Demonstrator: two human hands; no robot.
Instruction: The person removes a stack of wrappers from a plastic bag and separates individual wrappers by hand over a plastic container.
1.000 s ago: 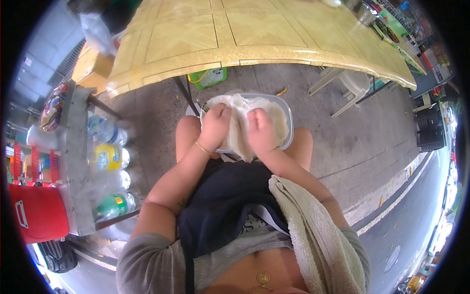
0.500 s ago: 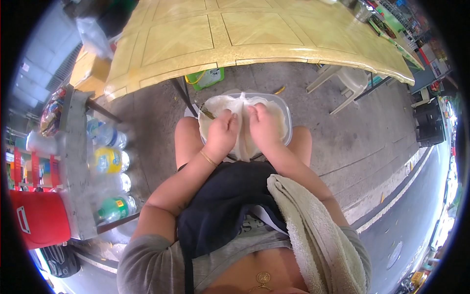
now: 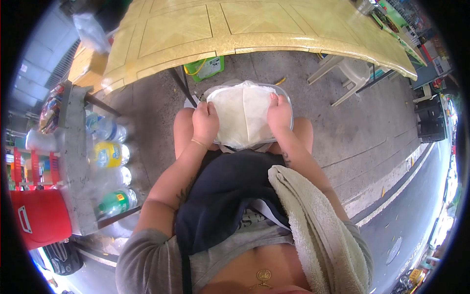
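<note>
A thin, whitish, roughly round sheet (image 3: 240, 115), which looks like a spring roll wrapper, is spread wide over a clear plastic tub (image 3: 290, 100) at my lap. A crease runs down its middle. My left hand (image 3: 205, 121) pinches its left edge, with the fingers curled in. On the opposite side my right hand (image 3: 279, 115) grips the right edge between thumb and fingers. The sheet hides most of the tub's contents.
A yellow patterned table (image 3: 264, 22) stands in front, with a green container (image 3: 208, 67) beneath. A white plastic chair (image 3: 350, 73) is at right. Left are a side bench (image 3: 81, 161), several bottles (image 3: 110, 154) and a red cooler (image 3: 41, 218). A towel (image 3: 318, 230) hangs over my shoulder.
My hands have moved apart, left and right. The sheet, bunched and folded up between them before, is now opened out flat.
</note>
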